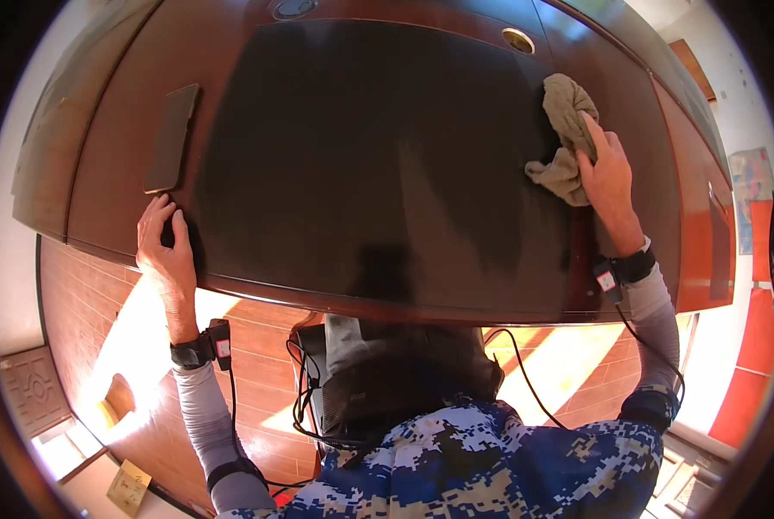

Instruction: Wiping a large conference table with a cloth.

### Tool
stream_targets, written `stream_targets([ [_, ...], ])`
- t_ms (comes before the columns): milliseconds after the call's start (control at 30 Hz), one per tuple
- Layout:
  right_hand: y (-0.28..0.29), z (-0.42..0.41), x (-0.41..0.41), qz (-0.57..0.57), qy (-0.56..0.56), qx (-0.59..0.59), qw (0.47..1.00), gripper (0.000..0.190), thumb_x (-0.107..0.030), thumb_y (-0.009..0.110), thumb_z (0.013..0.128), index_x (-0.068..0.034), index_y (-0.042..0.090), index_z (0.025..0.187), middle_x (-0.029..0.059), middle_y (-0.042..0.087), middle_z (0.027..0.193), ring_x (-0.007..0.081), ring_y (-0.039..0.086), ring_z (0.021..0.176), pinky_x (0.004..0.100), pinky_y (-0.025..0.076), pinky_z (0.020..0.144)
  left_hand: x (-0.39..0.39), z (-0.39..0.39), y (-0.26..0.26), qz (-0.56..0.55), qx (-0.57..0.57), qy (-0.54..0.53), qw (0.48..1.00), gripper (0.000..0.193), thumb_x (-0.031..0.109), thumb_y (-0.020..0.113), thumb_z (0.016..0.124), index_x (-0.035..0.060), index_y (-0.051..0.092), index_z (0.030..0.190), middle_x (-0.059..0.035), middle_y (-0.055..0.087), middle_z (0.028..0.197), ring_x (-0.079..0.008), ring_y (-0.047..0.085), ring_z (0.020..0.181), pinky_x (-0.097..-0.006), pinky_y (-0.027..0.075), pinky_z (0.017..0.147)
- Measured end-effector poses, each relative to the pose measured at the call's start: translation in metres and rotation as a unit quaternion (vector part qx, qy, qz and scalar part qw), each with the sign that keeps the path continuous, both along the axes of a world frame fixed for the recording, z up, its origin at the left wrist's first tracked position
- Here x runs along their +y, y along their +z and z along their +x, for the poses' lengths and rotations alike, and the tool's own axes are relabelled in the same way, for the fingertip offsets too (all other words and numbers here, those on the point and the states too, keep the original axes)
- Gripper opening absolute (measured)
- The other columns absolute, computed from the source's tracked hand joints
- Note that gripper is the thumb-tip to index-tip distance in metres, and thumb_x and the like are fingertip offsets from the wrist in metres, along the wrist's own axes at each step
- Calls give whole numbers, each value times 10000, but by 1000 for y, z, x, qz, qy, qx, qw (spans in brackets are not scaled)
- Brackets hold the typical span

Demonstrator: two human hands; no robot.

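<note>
A dark wooden desk with a large black inset top spreads out before me. On its right side my right hand grips a crumpled grey-brown cloth that lies over the right edge of the black inset. At the left, my left hand rests near the desk's front edge with its fingers curved and nothing seen in them. Just beyond those fingertips lies a flat dark smartphone.
Two round cable grommets are set in the desk's far part, one dark and one brass-coloured. Black cables run from devices strapped to both wrists. A black bag-like item sits below the front edge, against my body.
</note>
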State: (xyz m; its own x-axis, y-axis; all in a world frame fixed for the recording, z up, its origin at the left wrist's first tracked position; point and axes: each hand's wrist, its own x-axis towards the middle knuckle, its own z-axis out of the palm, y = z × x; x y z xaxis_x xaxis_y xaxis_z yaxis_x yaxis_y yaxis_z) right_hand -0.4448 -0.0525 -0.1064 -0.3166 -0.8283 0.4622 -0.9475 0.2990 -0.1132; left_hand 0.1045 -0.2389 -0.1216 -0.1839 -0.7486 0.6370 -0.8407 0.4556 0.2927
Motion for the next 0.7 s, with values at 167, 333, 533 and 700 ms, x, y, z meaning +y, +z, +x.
stream_targets([
  [167,17,68,35,7,129,-66,989,606,-35,695,741,-123,560,1325,154,560,1001,346,579,916,406,491,795,2,-5,3,9,7,-2,1000,156,58,649,886,14,707,1024,-120,688,1154,-277,637,1118,-388,506,963],
  [333,30,140,63,77,256,-116,957,661,-49,755,587,-92,630,1235,171,534,999,348,561,896,412,503,753,2,-6,5,20,4,8,1000,160,69,641,893,16,703,1031,-123,677,1179,-283,624,1135,-396,493,975],
  [533,26,152,51,85,331,-84,936,755,-137,839,474,-146,659,1208,124,536,995,286,569,822,380,519,675,4,-9,7,14,4,5,1000,160,58,645,885,4,695,1027,-133,676,1174,-298,624,1131,-396,491,972],
  [700,33,156,-3,79,340,-65,935,736,-117,824,511,-149,648,1225,116,555,980,282,573,824,366,518,684,12,-10,10,19,-1,17,1000,149,45,645,871,-17,690,999,-152,673,1166,-320,603,1155,-407,475,991],
])
